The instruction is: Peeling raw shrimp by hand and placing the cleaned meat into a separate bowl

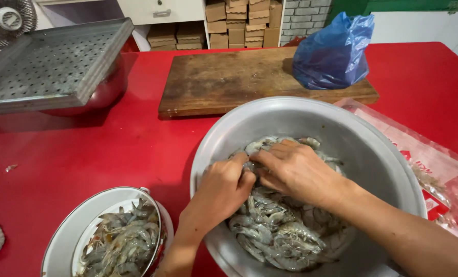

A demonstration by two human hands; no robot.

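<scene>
The left hand (220, 191) and right hand (297, 172) were together, pinching one raw shrimp (250, 167) over the large metal basin (311, 115), apparently mid-peeling; the enamel bowl (64, 236) of peeled shells sat at eight o'clock.

A large metal basin (311, 118) with a dull, brushed grey finish sits on a glossy red table (85, 154). Inside the basin lie wet, shiny grey raw shrimp (280, 231). Behind the basin is a worn, matt wooden cutting board (229, 77), stained and scuffed, with a crinkled, slightly glossy blue plastic bag (334, 54) on it. Right of the basin lies clear, shiny plastic packaging (429, 164). Far left of the basin, a perforated metal tray (49, 66) looks matt.
</scene>
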